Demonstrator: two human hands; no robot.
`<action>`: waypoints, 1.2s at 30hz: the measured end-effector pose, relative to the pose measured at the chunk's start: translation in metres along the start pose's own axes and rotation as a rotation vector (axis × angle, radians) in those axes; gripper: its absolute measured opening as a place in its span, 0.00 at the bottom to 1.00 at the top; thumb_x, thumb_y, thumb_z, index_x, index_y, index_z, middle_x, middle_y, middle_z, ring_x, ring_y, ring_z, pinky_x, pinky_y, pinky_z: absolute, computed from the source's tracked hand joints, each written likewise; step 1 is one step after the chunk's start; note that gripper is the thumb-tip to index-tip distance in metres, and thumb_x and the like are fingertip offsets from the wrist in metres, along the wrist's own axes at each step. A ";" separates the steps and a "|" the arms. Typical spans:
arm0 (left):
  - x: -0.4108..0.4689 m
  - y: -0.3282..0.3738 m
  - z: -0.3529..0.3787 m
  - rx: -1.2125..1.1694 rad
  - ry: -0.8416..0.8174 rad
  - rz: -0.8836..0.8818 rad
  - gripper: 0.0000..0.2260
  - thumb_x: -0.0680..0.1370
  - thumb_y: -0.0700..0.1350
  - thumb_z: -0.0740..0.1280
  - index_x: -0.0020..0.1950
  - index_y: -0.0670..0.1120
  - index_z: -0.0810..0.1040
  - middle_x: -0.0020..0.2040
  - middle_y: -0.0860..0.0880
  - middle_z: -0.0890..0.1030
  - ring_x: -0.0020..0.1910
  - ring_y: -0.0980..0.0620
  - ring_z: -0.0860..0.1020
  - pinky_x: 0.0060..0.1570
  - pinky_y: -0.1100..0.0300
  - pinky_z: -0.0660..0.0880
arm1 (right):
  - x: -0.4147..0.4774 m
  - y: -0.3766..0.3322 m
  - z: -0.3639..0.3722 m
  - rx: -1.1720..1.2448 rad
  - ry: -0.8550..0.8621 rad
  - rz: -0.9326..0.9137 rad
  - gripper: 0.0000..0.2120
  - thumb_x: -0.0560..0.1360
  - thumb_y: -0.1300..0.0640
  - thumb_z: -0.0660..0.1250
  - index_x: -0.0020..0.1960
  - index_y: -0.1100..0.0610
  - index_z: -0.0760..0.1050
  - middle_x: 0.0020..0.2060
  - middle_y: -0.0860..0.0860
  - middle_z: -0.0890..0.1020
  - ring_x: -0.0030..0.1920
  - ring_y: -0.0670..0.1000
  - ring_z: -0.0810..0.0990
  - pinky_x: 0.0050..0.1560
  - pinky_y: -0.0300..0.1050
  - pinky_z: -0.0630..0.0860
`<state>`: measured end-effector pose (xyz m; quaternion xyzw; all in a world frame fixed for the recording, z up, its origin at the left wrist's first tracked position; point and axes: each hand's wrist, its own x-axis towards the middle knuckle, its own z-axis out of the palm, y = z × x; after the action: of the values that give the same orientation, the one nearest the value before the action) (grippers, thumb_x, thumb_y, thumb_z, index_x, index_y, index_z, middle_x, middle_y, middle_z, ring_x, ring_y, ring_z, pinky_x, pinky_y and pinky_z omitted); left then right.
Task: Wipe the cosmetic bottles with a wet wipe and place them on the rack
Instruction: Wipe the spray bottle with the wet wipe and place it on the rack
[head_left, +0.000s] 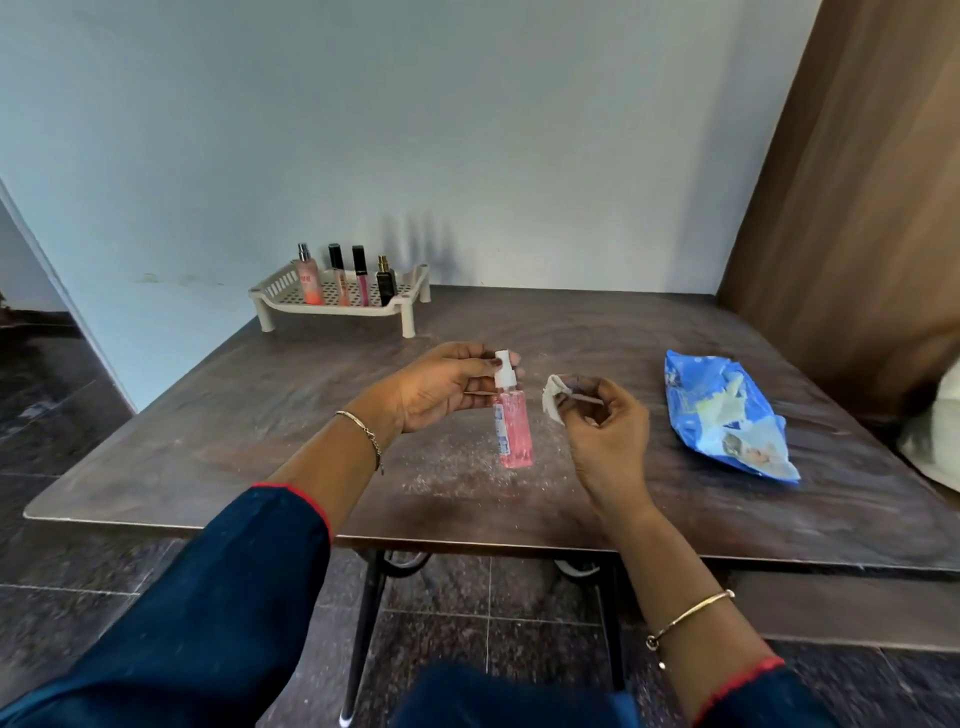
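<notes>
The pink bottle (514, 431) has a white spray top and pink stuff inside. The left hand (441, 387) holds it by the white top, with the fingers curled round it. The bottle hangs almost straight up and down over the middle of the table (260, 441). I cannot tell if its bottom touches the table.

The right hand (602, 421) is just beside the bottle, on its right. It pinches a small, scrunched white wipe (551, 402). The wipe is close to the bottle but does not touch it.

A cream rack (275, 288) with little holes stands at the far edge of the table, toward the left corner. Four things stand up in it in a row: a peach bottle (309, 280) with a silver top, an orange tube (340, 283) with a black cap, a pink tube (361, 280) with a black cap, and a dark bottle (385, 286) with a gold top.

A blue pack of wipes (727, 415) lies flat near the right edge of the table. It is crinkled, and I cannot see inside it.
</notes>
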<state>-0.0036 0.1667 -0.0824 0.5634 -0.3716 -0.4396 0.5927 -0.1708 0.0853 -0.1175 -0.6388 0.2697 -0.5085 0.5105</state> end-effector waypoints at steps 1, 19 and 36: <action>0.001 -0.003 0.003 -0.008 -0.001 -0.002 0.11 0.79 0.35 0.60 0.58 0.39 0.77 0.54 0.42 0.83 0.51 0.48 0.82 0.56 0.54 0.77 | 0.000 0.003 -0.002 -0.048 0.005 -0.027 0.11 0.70 0.71 0.70 0.45 0.56 0.81 0.41 0.50 0.84 0.40 0.43 0.82 0.44 0.36 0.78; 0.012 -0.010 0.011 0.112 -0.027 0.013 0.14 0.76 0.44 0.66 0.59 0.39 0.78 0.50 0.43 0.82 0.48 0.48 0.80 0.54 0.48 0.77 | 0.003 0.005 -0.002 -0.800 -0.336 -0.848 0.11 0.70 0.67 0.72 0.52 0.64 0.80 0.48 0.58 0.80 0.40 0.57 0.79 0.34 0.50 0.79; 0.020 -0.010 0.016 0.167 -0.031 0.013 0.09 0.78 0.45 0.66 0.56 0.44 0.80 0.55 0.43 0.83 0.55 0.45 0.81 0.53 0.50 0.79 | -0.042 0.019 -0.021 -0.966 -0.531 -0.722 0.09 0.70 0.69 0.67 0.49 0.61 0.80 0.47 0.54 0.79 0.40 0.54 0.78 0.31 0.47 0.79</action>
<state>-0.0133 0.1429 -0.0924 0.6016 -0.4196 -0.4119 0.5406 -0.2012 0.1071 -0.1515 -0.9502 0.1013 -0.2945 0.0129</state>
